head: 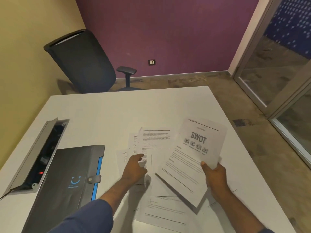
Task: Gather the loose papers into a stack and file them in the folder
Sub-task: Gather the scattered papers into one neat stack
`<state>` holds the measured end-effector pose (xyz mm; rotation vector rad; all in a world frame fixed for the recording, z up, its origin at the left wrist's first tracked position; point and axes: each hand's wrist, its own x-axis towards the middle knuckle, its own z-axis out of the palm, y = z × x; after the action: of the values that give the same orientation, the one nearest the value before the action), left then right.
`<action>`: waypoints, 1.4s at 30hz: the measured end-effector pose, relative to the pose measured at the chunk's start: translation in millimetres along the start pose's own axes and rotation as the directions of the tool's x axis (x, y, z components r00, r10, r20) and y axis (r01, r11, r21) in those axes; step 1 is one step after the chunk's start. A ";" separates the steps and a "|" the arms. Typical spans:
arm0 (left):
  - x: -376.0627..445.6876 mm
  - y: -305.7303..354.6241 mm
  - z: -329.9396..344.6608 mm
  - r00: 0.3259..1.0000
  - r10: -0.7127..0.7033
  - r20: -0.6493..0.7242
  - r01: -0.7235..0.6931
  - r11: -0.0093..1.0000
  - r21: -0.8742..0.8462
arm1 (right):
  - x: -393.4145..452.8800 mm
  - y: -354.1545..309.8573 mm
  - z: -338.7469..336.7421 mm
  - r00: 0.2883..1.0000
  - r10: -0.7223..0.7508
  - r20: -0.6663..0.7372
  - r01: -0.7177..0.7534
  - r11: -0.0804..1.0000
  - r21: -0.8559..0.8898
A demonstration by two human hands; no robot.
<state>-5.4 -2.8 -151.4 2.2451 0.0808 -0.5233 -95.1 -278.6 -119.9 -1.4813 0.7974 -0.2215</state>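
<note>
The right hand [214, 174] is gripping a lifted white printed sheaf headed SWOT [190, 158], right of the shut dark grey folder with a blue edge [70, 182]. The left hand [135, 167], fingers curled, is touching loose white printed sheets [156, 140] lying between folder and sheaf on the white table [109, 111].

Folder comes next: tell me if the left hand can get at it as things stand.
Probably yes. The left hand holds nothing, only touching the loose papers, and the closed black folder lies just to its left with nothing between.

Two bare hands seen, left hand [134, 167] and right hand [214, 174], forearms uncovered. Dark blue sleeve [87, 217] worn on left arm, pushed up toward elbow. Rings, watch: none made out.
</note>
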 end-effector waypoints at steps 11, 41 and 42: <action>37.4 15.6 25.0 0.977 0.185 0.101 -0.209 0.913 0.350 | 12.4 7.9 -26.0 0.983 0.167 -0.079 -0.162 0.985 0.059; 77.7 20.6 31.7 0.993 -0.121 -0.005 0.116 0.936 0.332 | 46.4 -5.1 -7.0 0.966 0.247 -0.074 -0.231 0.956 0.180; 76.3 12.8 26.7 0.987 -0.147 -0.058 0.157 0.950 0.268 | 46.7 -5.9 -5.1 0.967 0.247 -0.068 -0.233 0.957 0.171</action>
<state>57.9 -39.4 -188.1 2.5319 0.2149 -0.6052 -62.1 -311.0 -129.6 -1.2163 0.9998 -0.1646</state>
